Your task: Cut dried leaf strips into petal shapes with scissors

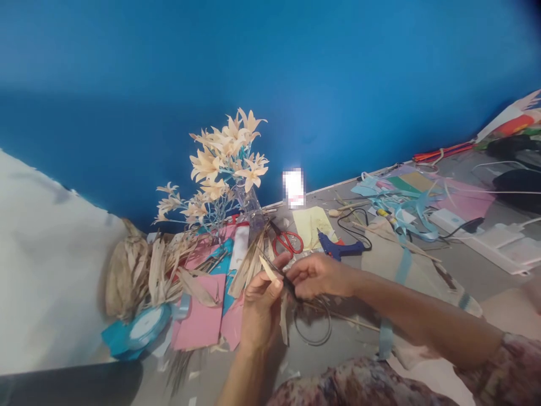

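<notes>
My left hand point(262, 301) is closed, with a pale strip of dried husk point(270, 267) pinched between thumb and fingers. Close beside it, the curled fingers of my right hand point(319, 276) are around a pair of dark scissors point(289, 286). A narrow blade points up and left along the husk strip, and a large thin loop point(313, 324) hangs below my right hand. The fingers partly cover the middle of the scissors. Behind my hands lie more dried husks point(249, 262) and red-handled scissors point(288, 243).
Pale artificial flowers point(230, 149) stand at the back before the blue wall. A blue glue gun point(340, 247) lies right of my hands on yellow paper point(313, 223). Left are a blue ribbon roll point(147, 326) and pink paper point(198, 327); a white power strip point(494, 242) lies far right.
</notes>
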The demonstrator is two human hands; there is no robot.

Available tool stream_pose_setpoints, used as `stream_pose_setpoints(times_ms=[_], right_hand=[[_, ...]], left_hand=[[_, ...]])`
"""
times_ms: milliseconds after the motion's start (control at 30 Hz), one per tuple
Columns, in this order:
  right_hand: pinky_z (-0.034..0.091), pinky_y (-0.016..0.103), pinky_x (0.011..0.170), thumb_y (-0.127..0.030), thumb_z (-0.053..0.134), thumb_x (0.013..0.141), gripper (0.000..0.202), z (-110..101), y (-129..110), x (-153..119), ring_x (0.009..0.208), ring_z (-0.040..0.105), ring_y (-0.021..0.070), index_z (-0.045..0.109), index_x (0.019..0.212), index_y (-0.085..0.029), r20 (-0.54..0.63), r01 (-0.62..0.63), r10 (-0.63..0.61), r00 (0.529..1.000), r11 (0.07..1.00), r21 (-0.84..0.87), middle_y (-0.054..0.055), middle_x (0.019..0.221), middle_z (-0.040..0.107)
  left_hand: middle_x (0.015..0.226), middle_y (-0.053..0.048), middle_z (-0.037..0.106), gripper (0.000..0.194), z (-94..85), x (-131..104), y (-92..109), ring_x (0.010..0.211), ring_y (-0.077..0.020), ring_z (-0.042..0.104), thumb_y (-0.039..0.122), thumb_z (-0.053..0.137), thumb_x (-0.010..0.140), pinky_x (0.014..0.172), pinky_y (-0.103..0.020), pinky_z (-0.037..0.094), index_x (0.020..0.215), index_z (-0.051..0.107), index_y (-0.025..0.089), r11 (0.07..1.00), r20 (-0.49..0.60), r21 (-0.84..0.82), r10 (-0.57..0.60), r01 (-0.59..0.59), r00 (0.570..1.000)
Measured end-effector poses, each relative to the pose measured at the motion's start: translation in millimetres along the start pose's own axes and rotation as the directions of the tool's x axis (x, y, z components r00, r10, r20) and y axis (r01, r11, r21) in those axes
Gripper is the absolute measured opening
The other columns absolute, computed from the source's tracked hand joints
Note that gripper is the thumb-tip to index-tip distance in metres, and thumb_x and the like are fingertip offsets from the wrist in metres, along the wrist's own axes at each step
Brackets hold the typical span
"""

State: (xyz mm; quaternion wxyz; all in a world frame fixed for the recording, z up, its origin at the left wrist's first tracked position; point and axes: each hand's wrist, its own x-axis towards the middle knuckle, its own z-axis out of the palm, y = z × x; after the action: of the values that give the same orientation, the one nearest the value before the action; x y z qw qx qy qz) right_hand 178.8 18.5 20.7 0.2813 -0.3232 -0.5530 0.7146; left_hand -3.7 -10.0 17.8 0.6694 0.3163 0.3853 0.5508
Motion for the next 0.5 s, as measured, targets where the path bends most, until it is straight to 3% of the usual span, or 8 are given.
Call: stream_pose_setpoints(times_ms=[67,167,267,367,500], right_hand=[[0.041,0.025,0.058,-0.039,0.07,0.08,0.029,-11.3,-5.4,-9.9,0.062,0.056,0.0149,0.076,0.096,-0.016,-0.196,-0.004,-0.041,0.98,0.974,-0.224,0.003,0.076,0.071],[0.038,0.026,0.057,-0.03,0.067,0.079,0.016,-28.4,5.6,-29.7,0.061,0.057,0.0174,0.077,0.079,-0.017,-0.328,-0.094,-0.116,0.937,0.823,-0.56,0.002,0.067,0.069],[0.039,0.028,0.061,-0.027,0.066,0.08,0.013,-33.6,35.0,-49.1,0.063,0.059,0.0195,0.074,0.075,-0.019,-0.325,-0.161,-0.116,0.939,0.685,-0.711,0.004,0.067,0.07],[0.042,0.029,0.068,-0.024,0.056,0.088,0.017,-25.5,60.4,-61.3,0.073,0.063,0.0217,0.07,0.079,-0.02,-0.282,-0.198,-0.093,0.955,0.507,-0.839,0.007,0.078,0.071],[0.045,0.03,0.077,-0.023,0.042,0.099,0.028,-13.4,65.0,-64.4,0.083,0.065,0.0224,0.066,0.084,-0.018,-0.241,-0.198,-0.09,0.966,0.338,-0.92,0.01,0.086,0.07]], left_hand=[[0.095,-0.006,0.074,0.028,-4.2,2.7,4.1,0.087,-0.0207,0.067,0.034,0.091,0.057,0.071,-0.029,0.053,0.067,0.07,0.019,1.0,-0.085,0.03,0.012,-0.009,0.996],[0.071,0.001,0.068,0.029,-15.2,4.5,8.8,0.066,-0.0124,0.063,0.033,0.089,0.06,0.062,-0.023,0.049,0.067,0.065,0.018,1.0,-0.188,0.013,-0.023,0.026,0.982],[0.058,0.004,0.06,0.029,-20.0,2.4,7.1,0.054,-0.0093,0.055,0.03,0.085,0.065,0.051,-0.02,0.042,0.069,0.059,0.018,0.995,-0.159,0.015,-0.093,0.097,0.983],[0.056,0.005,0.058,0.03,-12.7,0.8,-0.2,0.05,-0.0083,0.05,0.026,0.085,0.064,0.047,-0.019,0.038,0.07,0.057,0.018,0.989,-0.105,0.02,-0.146,0.149,0.984],[0.052,0.005,0.054,0.033,1.2,3.5,-7.8,0.045,-0.0065,0.044,0.027,0.085,0.06,0.042,-0.017,0.03,0.067,0.054,0.018,0.983,-0.059,0.033,-0.179,0.181,0.982]])
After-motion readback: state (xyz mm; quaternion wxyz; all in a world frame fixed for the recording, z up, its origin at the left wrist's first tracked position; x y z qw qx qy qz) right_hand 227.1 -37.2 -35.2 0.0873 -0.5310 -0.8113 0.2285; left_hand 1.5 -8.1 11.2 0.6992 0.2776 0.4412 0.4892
